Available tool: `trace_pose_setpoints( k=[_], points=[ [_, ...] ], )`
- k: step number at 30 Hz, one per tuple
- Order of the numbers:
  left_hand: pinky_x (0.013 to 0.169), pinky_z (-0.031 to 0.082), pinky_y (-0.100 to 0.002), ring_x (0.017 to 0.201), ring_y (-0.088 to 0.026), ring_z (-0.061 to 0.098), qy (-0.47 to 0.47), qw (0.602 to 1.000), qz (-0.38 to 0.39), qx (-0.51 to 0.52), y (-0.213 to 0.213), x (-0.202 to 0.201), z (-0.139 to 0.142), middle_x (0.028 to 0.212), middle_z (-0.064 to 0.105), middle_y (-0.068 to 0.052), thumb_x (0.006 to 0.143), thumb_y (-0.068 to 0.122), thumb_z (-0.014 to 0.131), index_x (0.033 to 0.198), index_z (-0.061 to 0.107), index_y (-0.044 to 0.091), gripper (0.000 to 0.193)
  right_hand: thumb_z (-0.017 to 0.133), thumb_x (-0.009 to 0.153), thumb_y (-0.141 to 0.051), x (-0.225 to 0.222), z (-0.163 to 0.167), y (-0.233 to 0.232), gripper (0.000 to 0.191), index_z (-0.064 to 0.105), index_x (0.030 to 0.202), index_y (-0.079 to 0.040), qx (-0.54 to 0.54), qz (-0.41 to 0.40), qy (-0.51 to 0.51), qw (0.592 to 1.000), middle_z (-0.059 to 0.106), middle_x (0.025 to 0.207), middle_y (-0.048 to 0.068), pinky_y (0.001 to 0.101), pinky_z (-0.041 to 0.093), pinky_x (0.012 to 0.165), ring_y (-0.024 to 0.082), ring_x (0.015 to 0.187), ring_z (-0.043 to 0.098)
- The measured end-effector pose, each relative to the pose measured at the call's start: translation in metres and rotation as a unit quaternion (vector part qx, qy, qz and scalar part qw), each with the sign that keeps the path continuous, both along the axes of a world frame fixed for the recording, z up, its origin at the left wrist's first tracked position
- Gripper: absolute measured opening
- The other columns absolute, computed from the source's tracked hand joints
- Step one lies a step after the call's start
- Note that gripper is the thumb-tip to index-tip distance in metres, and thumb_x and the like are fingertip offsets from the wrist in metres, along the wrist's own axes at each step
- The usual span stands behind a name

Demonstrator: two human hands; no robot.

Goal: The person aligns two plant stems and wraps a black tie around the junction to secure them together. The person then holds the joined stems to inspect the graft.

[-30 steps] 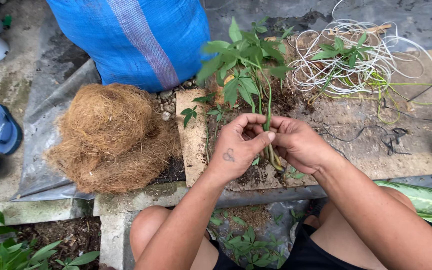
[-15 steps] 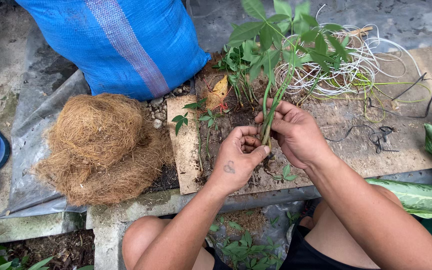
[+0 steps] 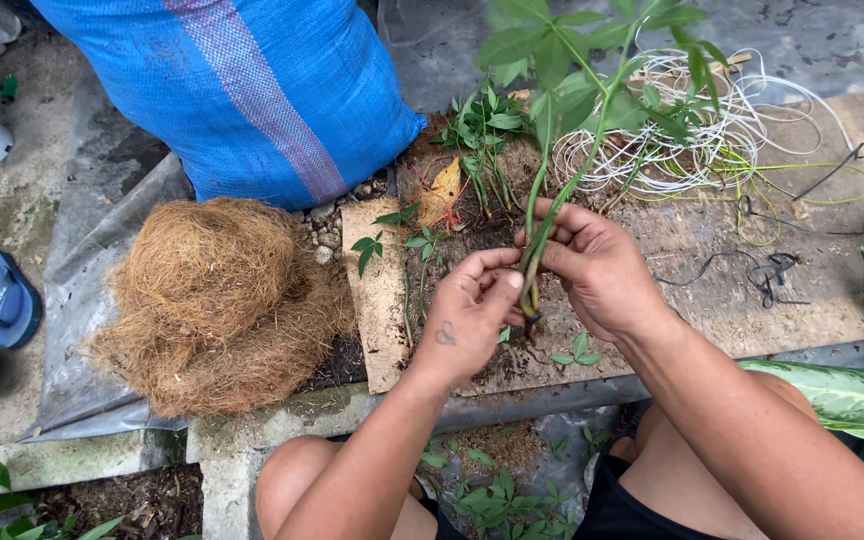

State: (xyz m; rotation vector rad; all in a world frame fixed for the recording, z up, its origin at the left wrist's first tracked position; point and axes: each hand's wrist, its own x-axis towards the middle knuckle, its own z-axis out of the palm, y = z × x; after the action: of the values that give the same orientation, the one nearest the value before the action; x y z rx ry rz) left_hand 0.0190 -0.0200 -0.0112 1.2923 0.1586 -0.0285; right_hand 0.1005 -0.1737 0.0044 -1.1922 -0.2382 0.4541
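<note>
Presently, step: bundling thin green leafy plant stems (image 3: pixel 552 190) beside the brown coconut-fibre mound (image 3: pixel 214 300).
Left hand (image 3: pixel 472 310): grip pinched the stem base.
Right hand (image 3: pixel 597 265): grip pressed together around the stems.
Next need: steady hold, I judged.

a bulging blue woven sack (image 3: pixel 242 90) with a pale purple stripe stands just behind the coconut fibre heap (image 3: pixel 217 305), touching it; no labels, signs or screens.

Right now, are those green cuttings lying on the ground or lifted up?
Lifted. Both hands, left hand and right hand, pinch the cuttings near their base, leaves rising above the board.
</note>
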Motion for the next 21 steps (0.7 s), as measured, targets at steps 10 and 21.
trace_pose_setpoints(
  k=[10,21],
  points=[
    [0.072,0.057,-0.028,0.086,-0.013,0.068,-0.017,0.996,-0.027,-0.087,0.012,0.002,-0.005,0.103,0.071,-0.009,0.097,0.003,0.066,0.125,0.059,-0.002,0.029,0.063,0.095,0.004,0.002,0.003,-0.003,0.025,0.061,0.120,0.002,0.034,0.034,0.018,0.999,0.073,0.111,0.014,0.0354,0.058,0.092,0.023,0.103,0.072],
    [0.084,0.057,-0.026,0.096,-0.010,0.065,-0.053,0.999,0.006,-0.003,0.004,0.003,-0.003,0.106,0.067,-0.006,0.094,0.001,0.066,0.128,0.056,0.000,0.036,0.071,0.092,0.003,-0.007,0.005,-0.004,0.024,0.066,0.116,0.002,-0.004,0.009,-0.024,1.000,0.069,0.107,0.007,0.0297,0.054,0.090,0.013,0.099,0.066]
  ],
)
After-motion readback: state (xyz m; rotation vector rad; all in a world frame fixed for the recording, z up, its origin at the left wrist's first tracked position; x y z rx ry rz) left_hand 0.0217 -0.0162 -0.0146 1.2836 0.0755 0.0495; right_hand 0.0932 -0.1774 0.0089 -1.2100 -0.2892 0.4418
